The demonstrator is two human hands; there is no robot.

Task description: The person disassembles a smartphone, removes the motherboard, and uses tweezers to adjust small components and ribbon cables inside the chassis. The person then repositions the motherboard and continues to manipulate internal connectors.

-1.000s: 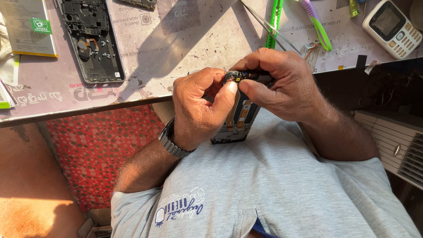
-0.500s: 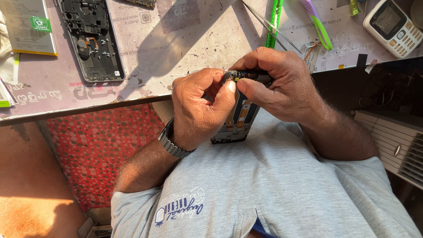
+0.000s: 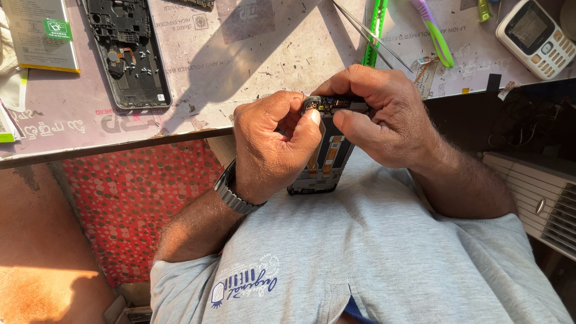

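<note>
An opened black smartphone frame with orange ribbon cables (image 3: 324, 159) is held upright just off the near edge of the tabletop (image 3: 240, 90), above the person's lap and grey T-shirt (image 3: 360, 258). The left hand (image 3: 273, 144), with a metal watch band at the wrist, is curled tight, its thumb and forefinger pinching at the top corner of the frame. The right hand (image 3: 384, 117) grasps the frame's upper end from the other side, fingers wrapped over the top. The two hands touch the frame and nearly meet.

Little free room lies between the hands and the tabletop edge; more open space lies lower left, over a red dotted mat (image 3: 132, 210) and an orange floor.

Beyond the right hand lie thin metal tweezers (image 3: 366, 30), a green plastic ruler (image 3: 375, 30) and a purple and green plastic tool (image 3: 435, 33). At the far right corner sits a small white keypad phone (image 3: 536, 37). To the left lies a second black phone back housing with exposed parts (image 3: 127, 54), and further left a flat grey battery with a green square label (image 3: 41, 35).

The tabletop is pale, scuffed and printed with faint lettering, crossed by sunlight and hard shadows. A dark box and a slatted white casing (image 3: 540, 204) stand at the right.
</note>
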